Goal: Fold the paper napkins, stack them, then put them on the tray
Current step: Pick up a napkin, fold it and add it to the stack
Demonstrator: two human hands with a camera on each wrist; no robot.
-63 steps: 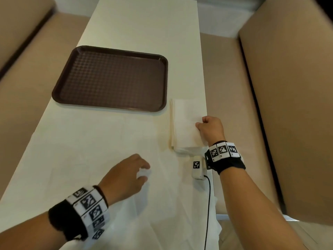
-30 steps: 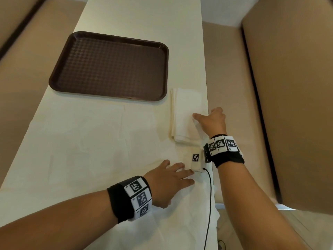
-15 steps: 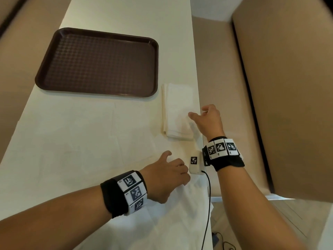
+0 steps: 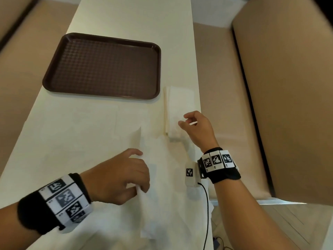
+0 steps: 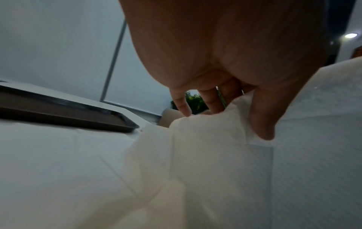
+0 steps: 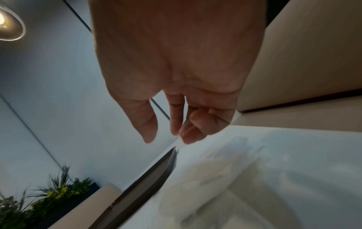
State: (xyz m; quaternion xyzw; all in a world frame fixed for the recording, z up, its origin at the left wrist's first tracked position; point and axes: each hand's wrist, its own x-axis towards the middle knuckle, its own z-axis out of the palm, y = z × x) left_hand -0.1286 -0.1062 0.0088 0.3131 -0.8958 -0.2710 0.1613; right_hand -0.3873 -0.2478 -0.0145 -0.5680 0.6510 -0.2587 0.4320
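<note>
My left hand [image 4: 119,175] pinches the loose napkin [image 4: 153,177] at the table's [image 4: 126,15] near edge, lifting its border to fold — my right hand [image 4: 196,127] hovers slack and empty over the folded stack [image 4: 175,105] by the right edge, beside the tray [image 4: 100,65].

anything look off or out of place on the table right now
Nothing stands out. The tray lies flat and bare, the folded stack sits squared beside it, and the left hand pinches an unfolded napkin. The right hand hovers over the stack.
</note>
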